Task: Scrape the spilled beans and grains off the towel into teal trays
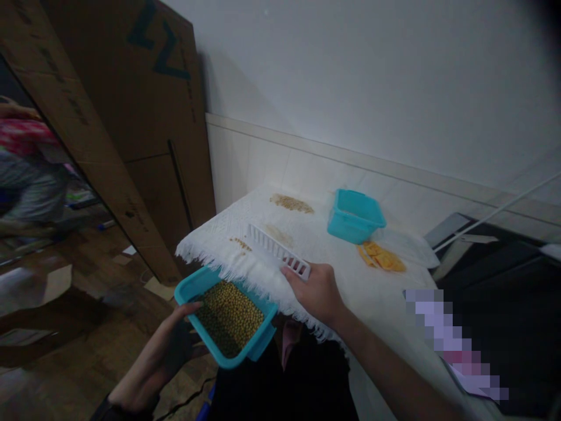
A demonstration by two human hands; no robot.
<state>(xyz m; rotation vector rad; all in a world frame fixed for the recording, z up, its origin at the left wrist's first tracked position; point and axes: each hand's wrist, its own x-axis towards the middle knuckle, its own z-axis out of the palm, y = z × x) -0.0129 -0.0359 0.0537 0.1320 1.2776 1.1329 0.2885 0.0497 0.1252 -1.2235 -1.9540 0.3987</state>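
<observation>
My left hand [164, 345] grips the near edge of a teal plastic container [258, 345] filled with small tan beans [228, 318]. I hold it tilted just below the fringed edge of a white cloth [350, 280] that covers a table. My right hand [318, 292] is closed on one end of a white slotted plastic strip [278, 250] that lies across the cloth near its edge. A few loose beans [241, 244] lie beside the strip, and a larger patch of beans [291, 203] sits farther back.
A second teal container [355, 216] stands at the back of the table beside yellow packets [381, 257]. Large cardboard boxes [118, 117] lean against the wall at left. A white cable [495, 213] crosses at right. The floor is wood.
</observation>
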